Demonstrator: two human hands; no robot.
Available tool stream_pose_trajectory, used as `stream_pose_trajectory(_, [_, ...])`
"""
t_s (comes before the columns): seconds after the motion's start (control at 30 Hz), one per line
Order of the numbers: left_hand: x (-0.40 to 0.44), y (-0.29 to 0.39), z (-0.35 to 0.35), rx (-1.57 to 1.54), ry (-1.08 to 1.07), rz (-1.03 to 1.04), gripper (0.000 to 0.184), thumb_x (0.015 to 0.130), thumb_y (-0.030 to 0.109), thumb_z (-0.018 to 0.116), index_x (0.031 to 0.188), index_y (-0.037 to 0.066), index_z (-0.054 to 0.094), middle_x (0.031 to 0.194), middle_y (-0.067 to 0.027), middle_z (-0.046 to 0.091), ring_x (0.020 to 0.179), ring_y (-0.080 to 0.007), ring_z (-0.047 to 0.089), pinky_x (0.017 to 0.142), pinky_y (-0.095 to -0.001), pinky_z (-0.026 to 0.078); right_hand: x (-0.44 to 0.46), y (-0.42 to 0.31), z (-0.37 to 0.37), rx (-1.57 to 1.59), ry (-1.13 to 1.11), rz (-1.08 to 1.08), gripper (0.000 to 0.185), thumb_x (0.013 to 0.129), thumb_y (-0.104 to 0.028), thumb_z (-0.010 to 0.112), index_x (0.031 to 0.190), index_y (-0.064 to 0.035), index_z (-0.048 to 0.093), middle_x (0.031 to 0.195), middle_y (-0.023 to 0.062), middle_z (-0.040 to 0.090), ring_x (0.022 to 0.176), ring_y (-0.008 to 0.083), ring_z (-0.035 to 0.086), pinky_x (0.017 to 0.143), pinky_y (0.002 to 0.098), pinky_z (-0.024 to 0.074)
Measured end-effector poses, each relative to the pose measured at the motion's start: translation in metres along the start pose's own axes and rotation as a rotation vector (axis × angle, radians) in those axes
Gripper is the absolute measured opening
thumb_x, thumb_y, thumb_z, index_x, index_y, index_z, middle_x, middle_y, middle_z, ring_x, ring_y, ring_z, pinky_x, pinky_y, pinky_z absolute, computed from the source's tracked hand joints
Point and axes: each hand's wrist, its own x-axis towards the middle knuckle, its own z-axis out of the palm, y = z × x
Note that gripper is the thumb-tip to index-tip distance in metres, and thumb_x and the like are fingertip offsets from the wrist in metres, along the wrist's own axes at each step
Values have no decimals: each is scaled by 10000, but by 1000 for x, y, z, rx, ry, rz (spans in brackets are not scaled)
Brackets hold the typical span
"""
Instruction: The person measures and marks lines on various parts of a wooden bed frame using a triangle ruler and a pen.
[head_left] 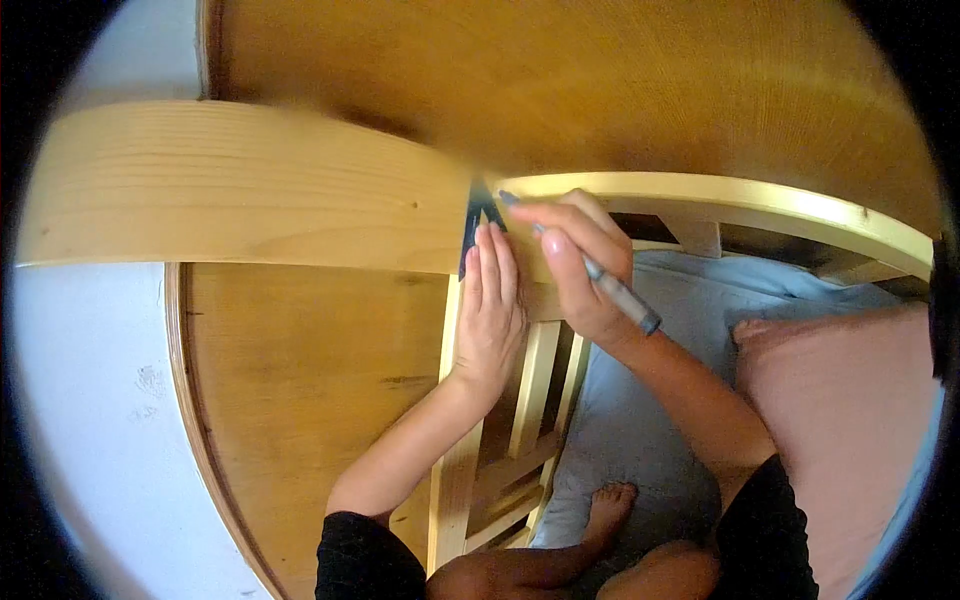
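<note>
The light is soft and bright. A pale rail (745,187) shines at 2 o'clock. The long board (240,185) looks bent, and its end is blurry near 12 o'clock. Black hides the corners.

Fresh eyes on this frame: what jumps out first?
Probably the center: the left hand rests flat on a dark triangle, while the right hand grips a gray pen close beside it. Next, likely the wide pale board across the upper left, then the pink pillow at the right.
</note>
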Motion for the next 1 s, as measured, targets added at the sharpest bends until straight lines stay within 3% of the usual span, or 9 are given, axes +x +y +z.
stream_pose_trajectory(0.07, [1,2,0,18,-4,-12,559,912,250,403,1343,-98,471,1447,-244,383,1384,-409,310,1173,-471,194,3,-5,3,108,33,258,204,873,-63,552,1020,8,675,858,138,648,753,250,625,697,337,493])
stream_pose_trajectory(0.1, [1,2,-1,-30,-10,-18,570,904,222,412,1375,-99,410,1448,-251,373,1386,-411,311,1165,-465,231,4,-5,8,144,63,287,200,879,-34,557,1031,17,676,858,150,659,765,234,640,706,320,498])
stream_pose_trajectory(0.17, [2,3,0,-77,-15,-20,593,896,193,421,1407,-100,349,1448,-258,364,1389,-412,312,1158,-459,268,4,1,13,127,69,298,201,873,-35,572,1036,22,676,878,151,665,773,231,644,709,317,498])
stream_pose_trajectory(0.23, [2,3,2,-27,31,-18,542,913,241,403,1329,-96,490,1446,-241,388,1385,-406,310,1175,-470,190,4,4,18,113,72,307,204,867,-35,588,1041,26,676,897,152,671,780,227,648,712,314,499])
stream_pose_trajectory(0.47, [2,5,1,29,3,-33,540,909,242,406,1326,-91,495,1450,-235,384,1390,-393,307,1178,-464,189,3,9,24,114,99,309,253,852,-42,627,1091,30,668,947,170,674,821,250,661,743,315,510])
stream_pose_trajectory(0.97, [4,7,1,-48,-20,-45,563,893,226,417,1349,-102,461,1467,-220,357,1404,-380,283,1184,-451,172,0,15,26,76,49,314,280,864,-63,625,1129,22,654,1020,175,664,895,260,663,787,318,508])
stream_pose_trajectory(1.0, [4,6,-2,-24,-67,-28,595,893,241,417,1387,-89,404,1478,-231,342,1405,-386,282,1180,-452,193,0,15,27,83,56,313,279,865,-67,624,1128,20,655,1020,174,664,898,261,662,789,318,508])
